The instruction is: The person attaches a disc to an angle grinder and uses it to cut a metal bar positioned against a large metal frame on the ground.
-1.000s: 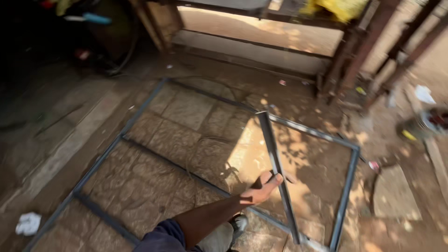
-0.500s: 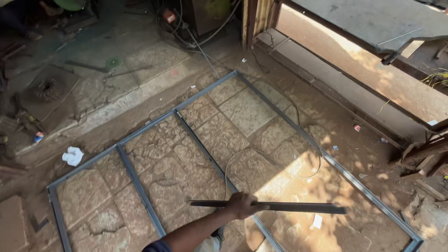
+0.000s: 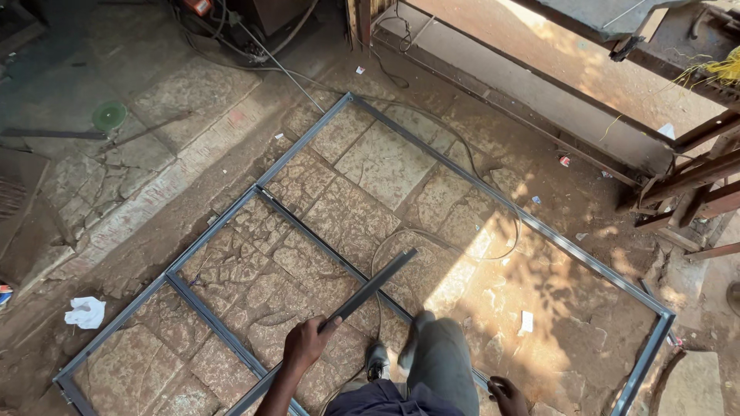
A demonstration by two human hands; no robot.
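A: Head view, what's the left hand [image 3: 306, 344] doing?
B: Fingers clamped round a dark metal bar [image 3: 368, 288]. It grips the bar's near end; the rest slants up and away over the steel frame [image 3: 493, 202] on the stone floor [image 3: 385, 166], its far tip above the frame's middle rail.
A: And the right hand [image 3: 505, 394]?
B: Low, near the frame's near edge, beside the person's leg. Holds nothing I can see; can't tell if fingers are curled or spread.
A: Anything else round the frame?
B: White rag [image 3: 85, 312] just outside the frame's left corner, green disc [image 3: 109, 115] well beyond its left side, cables [image 3: 432, 131] trailing across its far part
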